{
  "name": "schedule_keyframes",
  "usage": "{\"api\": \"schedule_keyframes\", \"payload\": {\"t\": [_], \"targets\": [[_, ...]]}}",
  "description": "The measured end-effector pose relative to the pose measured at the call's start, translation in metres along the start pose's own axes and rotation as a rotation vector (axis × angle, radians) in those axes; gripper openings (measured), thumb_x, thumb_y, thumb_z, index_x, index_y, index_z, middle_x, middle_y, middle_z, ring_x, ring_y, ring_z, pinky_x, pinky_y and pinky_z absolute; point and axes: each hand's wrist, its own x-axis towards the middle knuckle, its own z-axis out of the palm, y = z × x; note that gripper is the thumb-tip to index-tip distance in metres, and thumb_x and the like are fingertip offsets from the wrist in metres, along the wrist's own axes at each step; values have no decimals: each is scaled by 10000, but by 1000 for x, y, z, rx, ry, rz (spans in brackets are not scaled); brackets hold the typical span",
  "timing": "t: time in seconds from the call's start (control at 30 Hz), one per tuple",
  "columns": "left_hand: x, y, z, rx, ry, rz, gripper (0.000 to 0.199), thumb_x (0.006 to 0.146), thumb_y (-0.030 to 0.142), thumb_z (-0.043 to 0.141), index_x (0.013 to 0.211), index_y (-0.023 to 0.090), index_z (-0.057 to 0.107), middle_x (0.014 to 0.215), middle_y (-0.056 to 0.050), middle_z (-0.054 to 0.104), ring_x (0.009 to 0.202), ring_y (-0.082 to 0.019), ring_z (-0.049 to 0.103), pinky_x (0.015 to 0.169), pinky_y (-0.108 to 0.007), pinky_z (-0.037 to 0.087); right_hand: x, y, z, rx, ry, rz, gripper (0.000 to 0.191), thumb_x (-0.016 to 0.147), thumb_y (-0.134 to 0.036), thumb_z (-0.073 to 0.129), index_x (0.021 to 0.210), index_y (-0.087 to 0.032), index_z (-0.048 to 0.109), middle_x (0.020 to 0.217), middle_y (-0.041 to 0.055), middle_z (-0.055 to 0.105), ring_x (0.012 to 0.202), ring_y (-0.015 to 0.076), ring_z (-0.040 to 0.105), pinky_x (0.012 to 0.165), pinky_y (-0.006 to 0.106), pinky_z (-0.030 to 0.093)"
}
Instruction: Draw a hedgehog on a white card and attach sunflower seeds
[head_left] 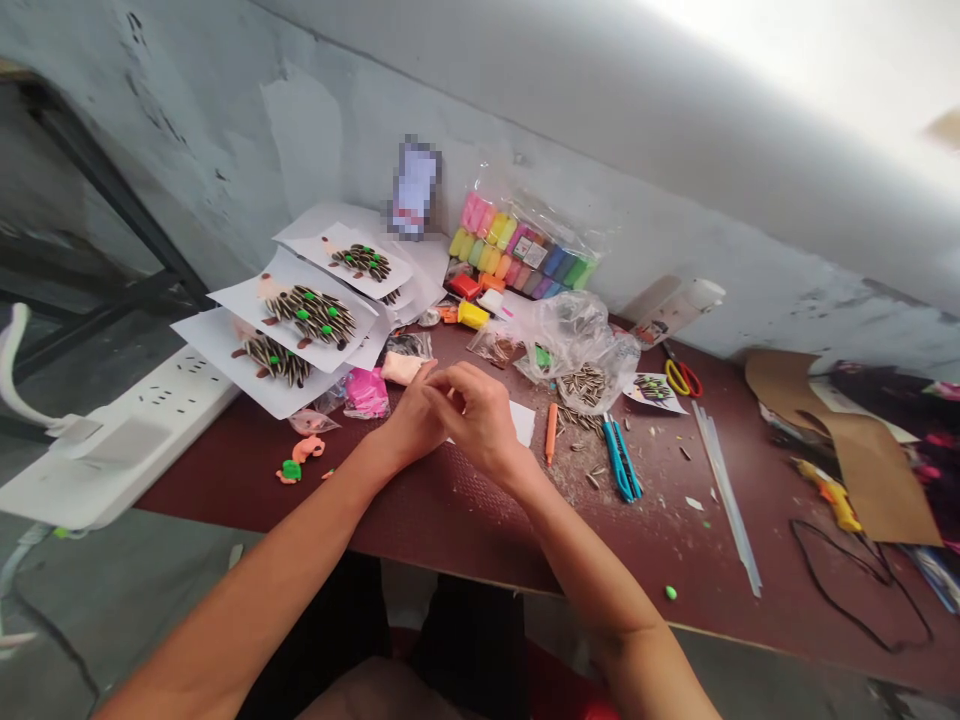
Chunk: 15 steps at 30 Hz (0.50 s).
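Observation:
My left hand (417, 418) and my right hand (480, 412) meet above the middle of the table, fingertips pressed together. Whatever is between the fingers, if anything, is too small or hidden to make out. A white sheet of paper (523, 422) lies beneath them, mostly covered. Just beyond my left hand is a lump of pale clay (401, 368) in a wrapper, with a bag of pink clay (367, 393) beside it. To the right of my right hand lie an orange pen (551, 434) and a turquoise utility knife (621, 462).
Hedgehog pictures made with striped seeds (311, 318) are stacked at left, by a white power strip (161, 410). Behind are coloured clay packs (525, 250) and a bag of seeds (585, 380). At right lie scissors (682, 378), clear glue sticks (727, 500) and a yellow glue gun (832, 495) with cord.

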Motion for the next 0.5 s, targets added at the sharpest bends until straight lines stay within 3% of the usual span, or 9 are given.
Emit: {"api": "schedule_keyframes", "payload": {"t": [0.17,0.4,0.5], "targets": [[3,6,-23,81,-15,26,476,777,1,454,1155,170,690,1028,-103,727,1014,-259,657,1150,-532,395,-20,35,-24,-129,110,76,213,990,-175,516,1001,-181,729,919,67,691,782,166,616,733,283,464],[1,3,-32,27,-28,6,516,760,60,472,1226,160,670,1126,-103,736,1073,-275,638,1106,-500,445,-50,60,-27,-365,-22,34,209,993,-227,553,950,-186,754,1048,114,671,967,226,609,848,358,462],[1,2,-33,13,-36,12,508,765,74,480,1232,158,662,1133,-101,733,1062,-270,636,1094,-490,456,-54,62,-23,-402,-73,12,222,994,-198,550,1040,-212,767,1152,118,657,993,225,588,883,378,445]]}}
